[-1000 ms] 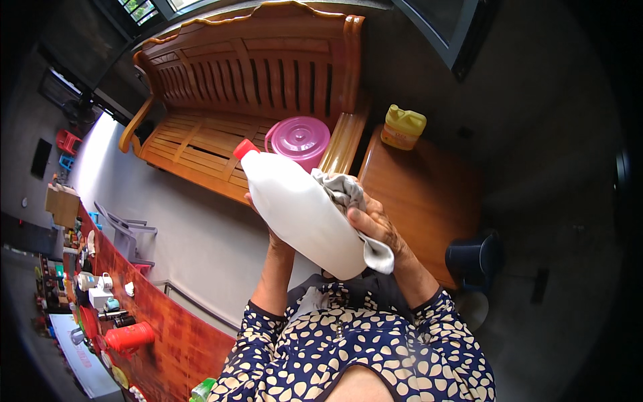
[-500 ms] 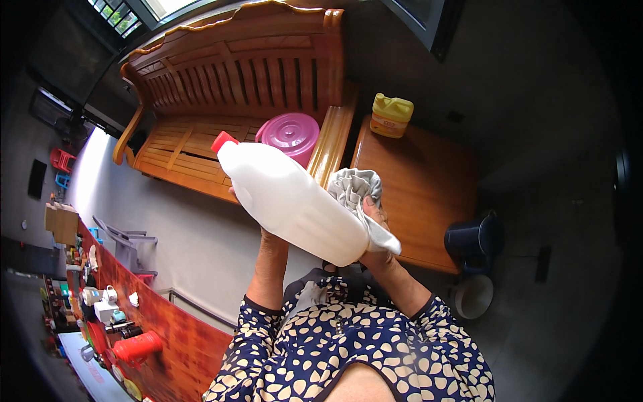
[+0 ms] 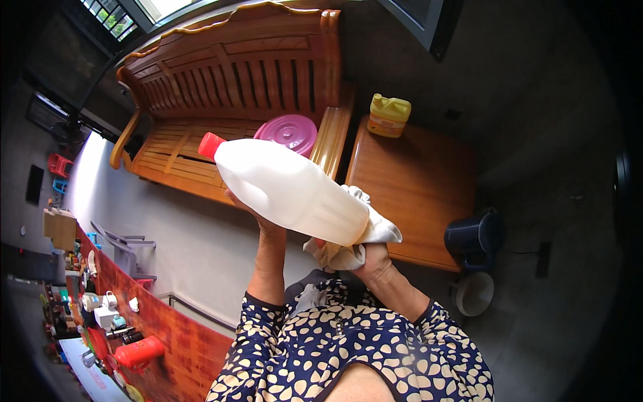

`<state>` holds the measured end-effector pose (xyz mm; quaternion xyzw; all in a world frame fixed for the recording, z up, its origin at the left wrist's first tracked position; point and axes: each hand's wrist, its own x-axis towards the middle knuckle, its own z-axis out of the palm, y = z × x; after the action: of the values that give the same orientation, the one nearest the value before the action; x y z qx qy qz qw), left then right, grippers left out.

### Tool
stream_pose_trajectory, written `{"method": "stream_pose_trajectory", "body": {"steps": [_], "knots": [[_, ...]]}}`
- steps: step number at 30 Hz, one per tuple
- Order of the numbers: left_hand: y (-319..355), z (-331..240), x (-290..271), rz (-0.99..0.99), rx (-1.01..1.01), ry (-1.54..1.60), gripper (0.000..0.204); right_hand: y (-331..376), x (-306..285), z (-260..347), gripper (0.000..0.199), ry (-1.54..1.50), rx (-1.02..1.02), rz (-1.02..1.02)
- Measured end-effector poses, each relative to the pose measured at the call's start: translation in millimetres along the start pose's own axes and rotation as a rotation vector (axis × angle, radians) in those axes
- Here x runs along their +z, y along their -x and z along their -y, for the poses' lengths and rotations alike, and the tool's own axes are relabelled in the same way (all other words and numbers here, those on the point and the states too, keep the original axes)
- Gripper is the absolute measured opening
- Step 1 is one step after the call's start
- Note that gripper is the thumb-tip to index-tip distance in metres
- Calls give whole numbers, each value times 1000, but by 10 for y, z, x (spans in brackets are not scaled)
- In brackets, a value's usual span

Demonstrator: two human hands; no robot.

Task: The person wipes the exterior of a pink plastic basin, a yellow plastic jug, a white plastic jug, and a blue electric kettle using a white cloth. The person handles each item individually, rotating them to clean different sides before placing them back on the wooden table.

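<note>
A large translucent white plastic jug (image 3: 281, 181) with a red cap lies tilted across the space before my chest, cap end to the upper left. From beneath and behind, my left hand (image 3: 266, 222) supports its neck half; most of the fingers are hidden by the jug. At the base, my right hand (image 3: 370, 260) grips a pale grey-white cloth (image 3: 380, 230), which wraps round the jug's bottom end and hangs below it. The cloth covers much of the right hand's fingers.
Beyond the jug stands a wooden bench (image 3: 234, 74) holding a pink lidded bucket (image 3: 288, 132). A yellow jug (image 3: 389, 115) sits on the wooden side table (image 3: 418, 181) at right, with a dark kettle (image 3: 474, 239) by its edge. A red-brown table (image 3: 181, 348) with several items is at lower left.
The cloth and my right hand have moved from the jug's upper side round to its base and underside. The jug has shifted slightly up and left.
</note>
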<state>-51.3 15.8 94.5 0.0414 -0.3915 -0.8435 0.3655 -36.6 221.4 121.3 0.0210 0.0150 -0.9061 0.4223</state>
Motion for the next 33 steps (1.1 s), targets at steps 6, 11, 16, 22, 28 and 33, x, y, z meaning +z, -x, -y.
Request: {"method": "stream_pose_trajectory", "body": {"steps": [6, 11, 16, 22, 28, 33], "knots": [[93, -172, 482, -97, 133, -361, 86, 239, 123, 113, 60, 289, 16, -195], [81, -60, 165, 59, 61, -234, 77, 63, 1, 131, 67, -20, 133, 27], [204, 31, 54, 201, -124, 58, 80, 50, -5, 176, 65, 16, 166, -199], [297, 48, 122, 366, -285, 232, 84, -109, -433, 235, 60, 209, 113, -292], [212, 34, 417, 431, -316, 36, 92, -178, -592, 194, 59, 114, 52, -136], [253, -112, 823, 243, -81, -502, 87, -315, -452, 227, 58, 62, -91, -48]]}}
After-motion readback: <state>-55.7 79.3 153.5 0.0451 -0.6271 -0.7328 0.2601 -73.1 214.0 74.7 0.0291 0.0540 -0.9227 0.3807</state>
